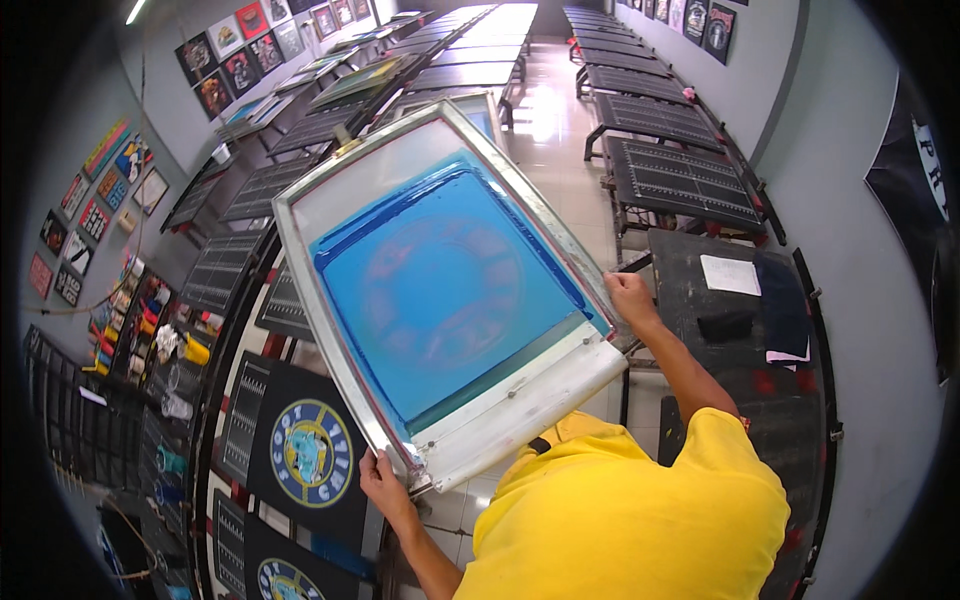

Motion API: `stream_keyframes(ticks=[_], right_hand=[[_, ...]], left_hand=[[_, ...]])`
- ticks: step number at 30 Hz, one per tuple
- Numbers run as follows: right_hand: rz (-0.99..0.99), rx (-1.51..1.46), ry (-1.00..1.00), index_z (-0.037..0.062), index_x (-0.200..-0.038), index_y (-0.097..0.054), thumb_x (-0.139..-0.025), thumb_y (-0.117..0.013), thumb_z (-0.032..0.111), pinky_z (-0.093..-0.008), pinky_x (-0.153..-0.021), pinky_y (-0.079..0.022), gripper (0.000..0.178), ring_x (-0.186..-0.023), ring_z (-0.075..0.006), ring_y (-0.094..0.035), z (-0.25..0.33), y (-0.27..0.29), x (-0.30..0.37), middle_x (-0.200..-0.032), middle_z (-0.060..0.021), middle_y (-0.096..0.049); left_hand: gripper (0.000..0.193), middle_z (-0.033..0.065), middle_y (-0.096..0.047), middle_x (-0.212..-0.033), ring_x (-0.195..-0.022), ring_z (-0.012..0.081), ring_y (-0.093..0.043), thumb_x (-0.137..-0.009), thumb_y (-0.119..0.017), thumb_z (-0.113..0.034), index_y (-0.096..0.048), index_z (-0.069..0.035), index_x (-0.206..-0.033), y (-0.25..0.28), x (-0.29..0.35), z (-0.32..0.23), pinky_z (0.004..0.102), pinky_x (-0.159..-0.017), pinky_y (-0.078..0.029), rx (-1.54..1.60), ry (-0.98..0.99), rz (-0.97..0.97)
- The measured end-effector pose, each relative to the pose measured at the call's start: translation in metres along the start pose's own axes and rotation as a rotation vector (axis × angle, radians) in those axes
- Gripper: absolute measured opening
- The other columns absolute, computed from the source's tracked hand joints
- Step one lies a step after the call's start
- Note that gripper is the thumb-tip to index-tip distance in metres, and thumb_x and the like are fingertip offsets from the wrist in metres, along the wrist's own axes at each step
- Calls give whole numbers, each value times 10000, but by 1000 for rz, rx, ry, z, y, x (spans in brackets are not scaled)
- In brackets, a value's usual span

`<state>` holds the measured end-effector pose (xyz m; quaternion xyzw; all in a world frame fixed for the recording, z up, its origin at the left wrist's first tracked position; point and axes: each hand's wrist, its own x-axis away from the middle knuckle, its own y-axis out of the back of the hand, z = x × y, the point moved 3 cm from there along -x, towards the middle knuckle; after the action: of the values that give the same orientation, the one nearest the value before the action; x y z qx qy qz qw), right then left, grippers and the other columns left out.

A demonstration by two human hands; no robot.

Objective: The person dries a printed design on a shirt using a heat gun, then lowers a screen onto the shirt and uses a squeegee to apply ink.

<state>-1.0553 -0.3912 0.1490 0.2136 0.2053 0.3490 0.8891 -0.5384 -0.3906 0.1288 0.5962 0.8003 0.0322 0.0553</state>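
Observation:
A large screen printing frame [540,205] is held up in front of me, tilted, with a pale metal rim. Its blue mesh [440,290] shows a faint round design, and dark blue ink [400,210] lies in streaks along the edges. My left hand [385,485] grips the frame's near left corner. At the near right side, my right hand [630,297] is closed round the rim. Below the frame's left edge, a black printed fabric panel [312,455] with a round blue and yellow print lies on a board; a similar printed panel [285,575] is nearer me.
Rows of black printing boards [680,180] run away on both sides of a tiled aisle [545,130]. To the right, a dark table [690,265] bears white paper [730,274] and dark cloth [785,305]. Ink containers [195,350] stand at the left.

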Motion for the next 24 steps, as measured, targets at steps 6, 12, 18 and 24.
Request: stream_keyframes(ticks=[6,12,18,24], right_hand=[[-159,-6,-32,-74,-739,-552,-973,-573,315,-394,-563,-385,455,-613,-109,-421,-80,76,-86,-570,-113,-442],[-297,20,-76,-97,-768,-563,-986,-568,266,-375,-565,-386,424,-641,-86,-419,-194,145,-193,-580,-51,-460],[-429,114,-201,-106,-831,-602,-978,-570,310,-395,-595,-416,442,-628,-120,-454,-273,199,-274,-595,-149,-532],[-381,281,-403,-119,-845,-644,-988,-551,304,-398,-649,-438,456,-639,-168,-528,-377,261,-337,-663,-139,-636]], left_hand=[[350,132,-681,-1049,-929,168,-601,-966,-600,-160,-615,96,-1205,-157,-49,-17,297,-856,-459,-28,-26,231],[405,105,-591,-999,-812,176,-552,-931,-668,-202,-605,85,-1209,-356,-101,-24,308,-744,-466,-185,-166,457],[446,136,-606,-989,-830,191,-589,-894,-717,-239,-626,83,-1189,-543,-131,-14,328,-748,-491,-200,-121,678],[560,194,-651,-1139,-971,247,-640,-869,-735,-329,-624,95,-1218,-712,-142,-7,343,-861,-506,-248,18,904]])
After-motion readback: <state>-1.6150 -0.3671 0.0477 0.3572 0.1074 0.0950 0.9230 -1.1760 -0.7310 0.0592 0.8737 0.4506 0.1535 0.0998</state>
